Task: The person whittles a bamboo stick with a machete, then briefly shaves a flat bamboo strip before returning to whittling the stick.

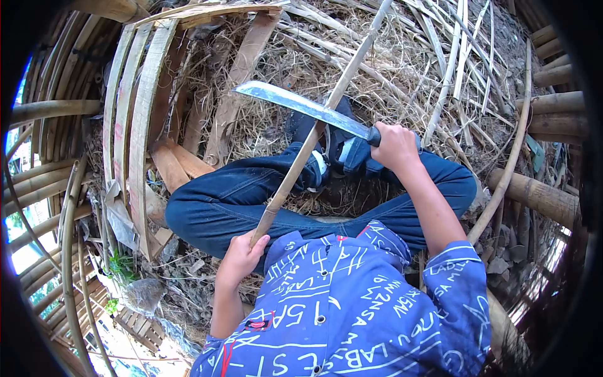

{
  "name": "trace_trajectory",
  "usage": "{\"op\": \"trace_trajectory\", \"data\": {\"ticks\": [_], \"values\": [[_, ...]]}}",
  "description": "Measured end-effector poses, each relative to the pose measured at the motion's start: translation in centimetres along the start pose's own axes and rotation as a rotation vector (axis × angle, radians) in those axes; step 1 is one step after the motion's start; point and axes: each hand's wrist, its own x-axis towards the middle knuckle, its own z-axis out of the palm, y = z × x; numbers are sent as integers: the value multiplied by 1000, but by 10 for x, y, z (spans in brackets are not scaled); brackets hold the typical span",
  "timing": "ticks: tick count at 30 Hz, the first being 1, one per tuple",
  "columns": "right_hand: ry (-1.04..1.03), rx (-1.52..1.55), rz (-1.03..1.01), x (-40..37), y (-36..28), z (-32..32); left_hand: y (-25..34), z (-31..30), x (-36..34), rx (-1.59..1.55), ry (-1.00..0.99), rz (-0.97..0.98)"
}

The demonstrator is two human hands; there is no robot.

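Observation:
My right hand (396, 147) is closed around the dark handle of a machete (295, 103), whose broad blade points to the left. The blade lies across a long bamboo strip (292, 176), at about the strip's middle as seen here. Near my lap, my left hand (243, 256) grips the lower end of that strip, fingers wrapped round it. From there the strip slants up and away to the right, past the top edge of the view. My crossed legs in dark jeans are below the blade, and my shoes show partly behind the strip.
Curled shavings (301, 56) cover the ground ahead. Several split bamboo lengths (455, 63) lie at the upper right. A wooden slat frame (135, 119) stands close on my left. Bamboo poles (534, 195) border the right side, and a bamboo fence (50, 182) borders the left.

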Motion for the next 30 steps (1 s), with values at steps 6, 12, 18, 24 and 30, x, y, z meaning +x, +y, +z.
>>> {"op": "trace_trajectory", "data": {"ticks": [6,12,18,24,30], "values": [[-5,74,-94,-5,-22,-9,1,2,0,-18,-8,5],[-47,-2,120,33,9,-14,4,2,-5,39,23,49],[18,15,79,32,8,-18,-3,1,0,13,6,68],[-28,16,145,46,25,-14,6,-1,-7,69,-9,24],[33,2,191,65,51,-27,1,-2,-8,85,-3,68]]}}
